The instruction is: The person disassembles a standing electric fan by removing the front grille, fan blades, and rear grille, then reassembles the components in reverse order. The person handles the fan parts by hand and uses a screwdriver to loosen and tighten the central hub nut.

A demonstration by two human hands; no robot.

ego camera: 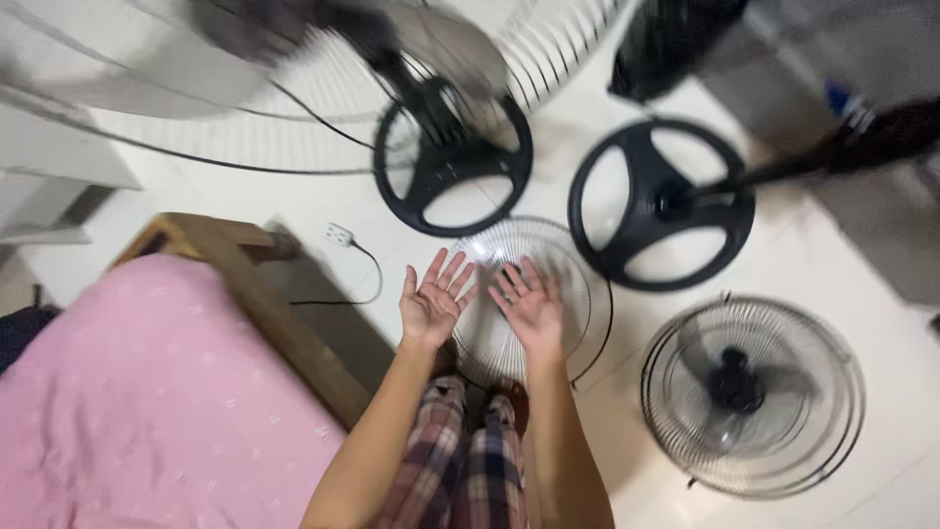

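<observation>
**Technician A:** Report hazards, left to right.

**Technician B:** Far left: the bed (147, 392) with pink cover and wooden frame (284, 323) stands close beside the person's legs. A step sideways could catch a shin on the frame corner. Next, the white plug (339, 234) and its black cord (367, 279) lie loose on the floor (862, 284) just left of the hands. Judgement: a foot could snag the cord.

**Technician A:** State of each grip?

**Technician B:** Left hand (432, 299): palm up, fingers spread wide, holding nothing. Right hand (529, 304): likewise wide and holding nothing, above the wire grille.

**Technician A:** Location of the grille?

**Technician B:** The round wire fan grille (578, 294) lies flat on the floor directly in front of the feet, beneath both hands, between the two black ring bases. Whether the hands touch it cannot be told; they appear to be above it.

**Technician A:** Risks there?

**Technician B:** Thin wires may bend if stepped on, and fingers could slip between them. Above, the left black base (452, 186) carries a fan whose blurred head (323, 59) looms near the camera; a knock could tip it. To the right, the second base (662, 204) and its pole (803, 162) crowd the space. Far right, the caged fan head (752, 394) lies face-up on the floor, a tripping hazard.
</observation>
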